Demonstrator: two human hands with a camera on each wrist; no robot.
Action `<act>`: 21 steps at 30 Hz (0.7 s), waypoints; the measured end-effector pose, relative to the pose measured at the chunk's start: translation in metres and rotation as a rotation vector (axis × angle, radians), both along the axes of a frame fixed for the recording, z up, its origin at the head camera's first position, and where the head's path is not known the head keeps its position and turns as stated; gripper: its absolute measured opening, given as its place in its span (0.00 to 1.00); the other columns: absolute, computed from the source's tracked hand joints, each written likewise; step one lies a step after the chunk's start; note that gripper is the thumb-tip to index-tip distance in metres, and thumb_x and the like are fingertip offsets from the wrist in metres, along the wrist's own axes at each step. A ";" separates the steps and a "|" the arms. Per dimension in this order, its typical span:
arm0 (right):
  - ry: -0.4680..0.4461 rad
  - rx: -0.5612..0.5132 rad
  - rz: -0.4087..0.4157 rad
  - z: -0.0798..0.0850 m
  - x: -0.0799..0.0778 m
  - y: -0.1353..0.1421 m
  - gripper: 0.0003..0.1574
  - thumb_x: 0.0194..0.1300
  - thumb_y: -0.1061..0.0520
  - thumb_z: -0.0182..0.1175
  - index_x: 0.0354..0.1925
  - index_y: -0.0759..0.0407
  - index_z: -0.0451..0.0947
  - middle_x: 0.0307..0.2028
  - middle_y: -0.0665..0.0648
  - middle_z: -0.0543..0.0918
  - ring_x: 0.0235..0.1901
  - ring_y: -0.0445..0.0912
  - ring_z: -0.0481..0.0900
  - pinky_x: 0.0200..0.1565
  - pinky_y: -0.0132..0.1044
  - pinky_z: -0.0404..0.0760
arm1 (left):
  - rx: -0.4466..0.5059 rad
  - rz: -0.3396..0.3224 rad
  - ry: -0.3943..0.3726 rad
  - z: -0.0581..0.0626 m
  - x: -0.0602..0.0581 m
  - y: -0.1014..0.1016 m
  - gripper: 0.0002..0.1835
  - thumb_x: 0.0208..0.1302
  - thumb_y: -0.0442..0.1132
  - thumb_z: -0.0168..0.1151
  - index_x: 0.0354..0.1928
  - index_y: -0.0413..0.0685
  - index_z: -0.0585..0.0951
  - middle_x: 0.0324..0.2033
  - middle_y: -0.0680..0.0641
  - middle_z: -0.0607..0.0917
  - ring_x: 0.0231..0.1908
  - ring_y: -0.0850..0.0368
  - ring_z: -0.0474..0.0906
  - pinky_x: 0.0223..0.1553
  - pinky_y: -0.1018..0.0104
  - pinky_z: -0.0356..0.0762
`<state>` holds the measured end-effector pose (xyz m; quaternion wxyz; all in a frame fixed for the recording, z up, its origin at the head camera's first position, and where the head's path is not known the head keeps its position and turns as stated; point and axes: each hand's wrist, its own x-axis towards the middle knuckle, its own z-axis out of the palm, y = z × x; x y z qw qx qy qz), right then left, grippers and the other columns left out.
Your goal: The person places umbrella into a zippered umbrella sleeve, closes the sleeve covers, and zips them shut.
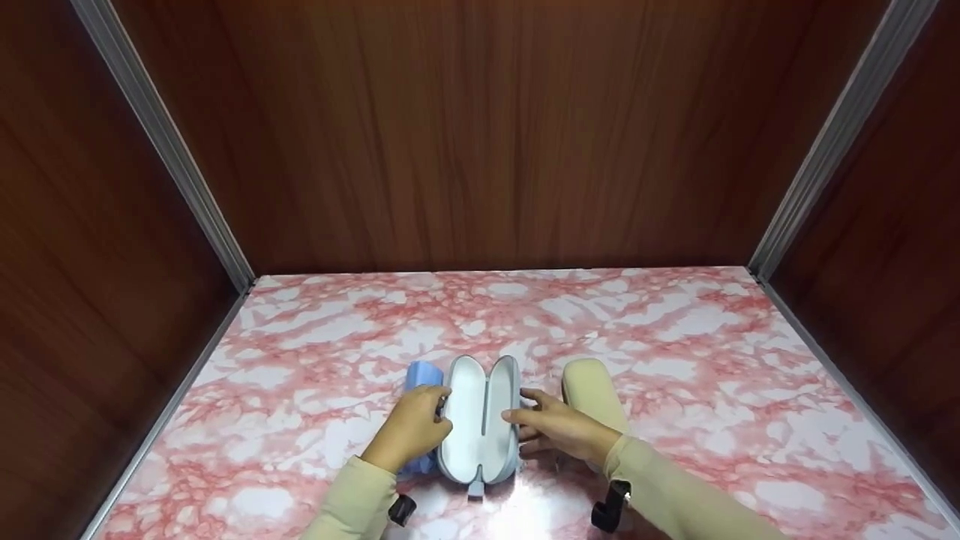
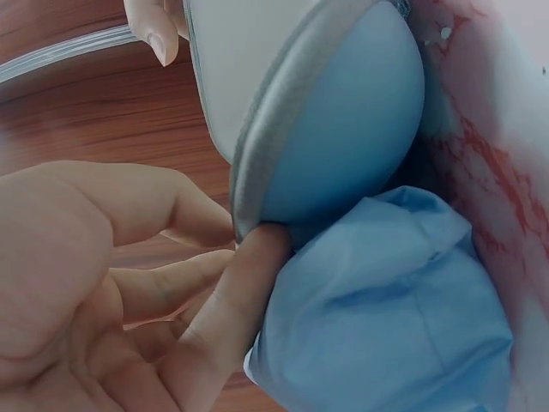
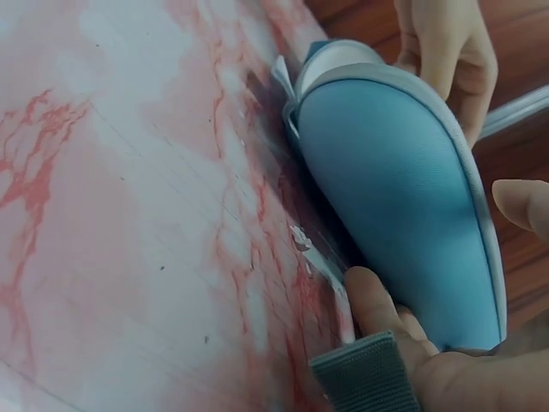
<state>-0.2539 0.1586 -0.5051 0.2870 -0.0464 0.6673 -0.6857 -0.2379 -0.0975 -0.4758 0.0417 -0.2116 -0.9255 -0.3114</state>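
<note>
A light blue glasses case lies unfolded, its two pale-lined halves facing up and a tab at its near end. My left hand pinches the rim of the left half; in the left wrist view a fingertip presses the outer side of that rim. On the right, my right hand holds the other half, thumb over the inner edge and fingers along the outside. The right wrist view shows this half's smooth blue shell, with fingers low against it. Crumpled blue fabric lies right beside the left hand, partly covered by it.
A long beige rounded case lies right of the glasses case, partly behind my right hand and sleeve. The red-and-white marbled table is bounded by dark wood panels at the back and both sides, with metal posts at the corners.
</note>
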 end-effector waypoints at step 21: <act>-0.008 -0.112 0.013 -0.004 -0.002 -0.005 0.52 0.71 0.46 0.59 0.74 0.71 0.44 0.47 0.66 0.81 0.36 0.47 0.84 0.47 0.48 0.83 | -0.048 -0.032 0.053 0.002 0.001 0.003 0.22 0.50 0.21 0.59 0.52 0.23 0.80 0.38 0.35 0.84 0.37 0.48 0.79 0.42 0.51 0.79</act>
